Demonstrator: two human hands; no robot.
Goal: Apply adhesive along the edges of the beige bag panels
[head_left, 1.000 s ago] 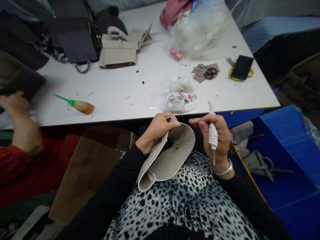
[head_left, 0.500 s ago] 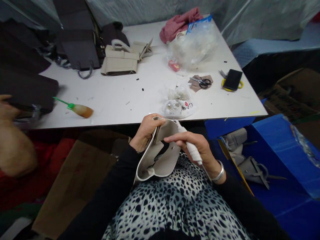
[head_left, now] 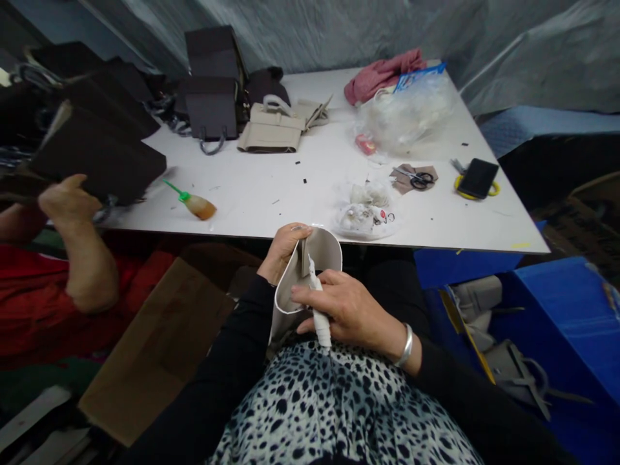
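My left hand [head_left: 282, 250] grips the rim of a pale beige handbag [head_left: 332, 248], thumb over its edge. The bag is held above my lap, its opening facing up toward me. A white-wrapped stick-like tool [head_left: 321, 328] is held in my right hand [head_left: 349, 305], its thin tip pointing away from me over the bag's opening. I cannot tell whether the tip touches the bag's inside. Just beyond, at the table's front edge, lies a clear plastic bag [head_left: 367, 216] with white contents.
On the white table [head_left: 261, 187] are scissors [head_left: 417, 177], a black phone [head_left: 478, 178], a glue bottle [head_left: 197, 205], a beige bag [head_left: 271, 132] and dark bags [head_left: 212, 106]. A co-worker's arm [head_left: 90, 258] is at left. A blue bin [head_left: 557, 310] with bags stands right; a cardboard box [head_left: 159, 342] stands left.
My right hand has moved left and toward me with the tool, from the bag's right rim to over its opening. The bag has turned and looks narrower. The co-worker's arm shows more.
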